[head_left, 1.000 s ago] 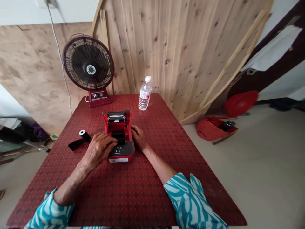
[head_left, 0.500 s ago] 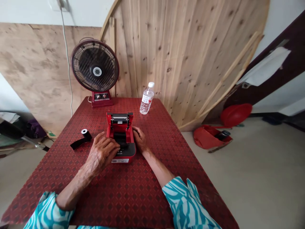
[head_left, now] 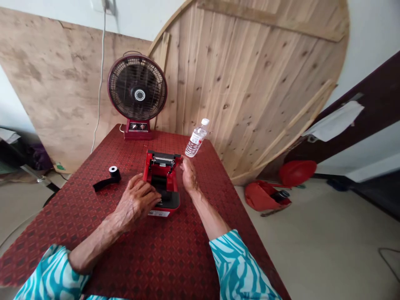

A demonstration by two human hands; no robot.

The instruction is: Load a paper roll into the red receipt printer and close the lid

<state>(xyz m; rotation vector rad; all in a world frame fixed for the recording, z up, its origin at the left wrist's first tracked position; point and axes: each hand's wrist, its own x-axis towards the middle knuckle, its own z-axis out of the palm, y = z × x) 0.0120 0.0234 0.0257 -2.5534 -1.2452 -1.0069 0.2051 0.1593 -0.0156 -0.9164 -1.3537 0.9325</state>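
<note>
A small red and black printer (head_left: 177, 187) stands on the table with its lid (head_left: 164, 158) raised. Inside it lies a black paper roll (head_left: 158, 181), its loose end drawn forward over the front panel. My left hand (head_left: 137, 198) is closed at the front left of the printer, its fingers pinching that black paper end. At the right, my right hand (head_left: 188, 174) has its thumb and fingers closed on the right edge of the lid. A second black paper roll (head_left: 114, 173) with a white core stands left of the printer, a strip trailing from it.
A dark red table fan (head_left: 137, 93) stands at the back left. Behind the printer is a clear water bottle (head_left: 196, 138) with a white cap. A red patterned cloth covers the table (head_left: 134, 258). On the floor to the right lies a red bag (head_left: 258, 196).
My right hand has moved up from the printer's side to the lid's edge. My left hand has pulled the black paper end forward over the front panel. The view has tilted and shifted.
</note>
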